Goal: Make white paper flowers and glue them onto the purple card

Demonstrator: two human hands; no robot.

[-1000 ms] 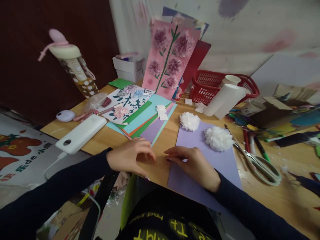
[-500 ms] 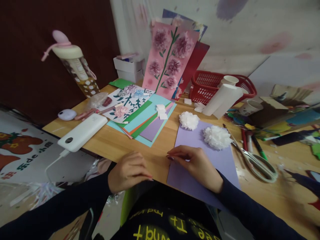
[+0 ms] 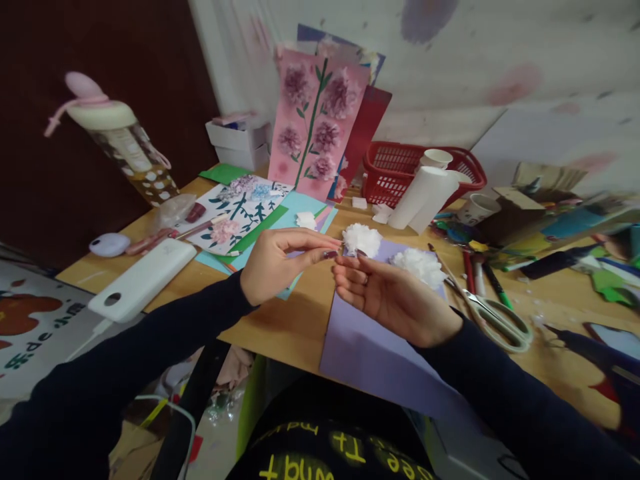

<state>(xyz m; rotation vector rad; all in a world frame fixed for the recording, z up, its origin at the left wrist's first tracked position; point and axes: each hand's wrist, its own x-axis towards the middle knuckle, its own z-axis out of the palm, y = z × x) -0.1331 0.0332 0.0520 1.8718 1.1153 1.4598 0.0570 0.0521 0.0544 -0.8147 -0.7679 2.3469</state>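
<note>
My left hand (image 3: 285, 260) is raised over the table with thumb and fingertips pinched together. Its fingertips meet those of my right hand (image 3: 393, 297), which is turned palm up with thumb against the fingers. Anything pinched between them is too small to make out. Beneath my right hand lies a purple sheet of paper (image 3: 357, 347). Just behind the fingertips is a white paper flower (image 3: 361, 239). A second white paper flower (image 3: 419, 265), partly covered by my right hand, rests on the purple sheet.
Scissors (image 3: 500, 323) and a dark glue-gun-like tool (image 3: 590, 350) lie at right. A white power bank (image 3: 143, 280) and a bottle (image 3: 130, 147) stand left. Behind are a pink flower card (image 3: 313, 127), a red basket (image 3: 395, 177) and white paper cups (image 3: 420, 193).
Both hands have risen and come together at the fingertips. My right hand has turned palm up. The camera view has shifted slightly to the right.
</note>
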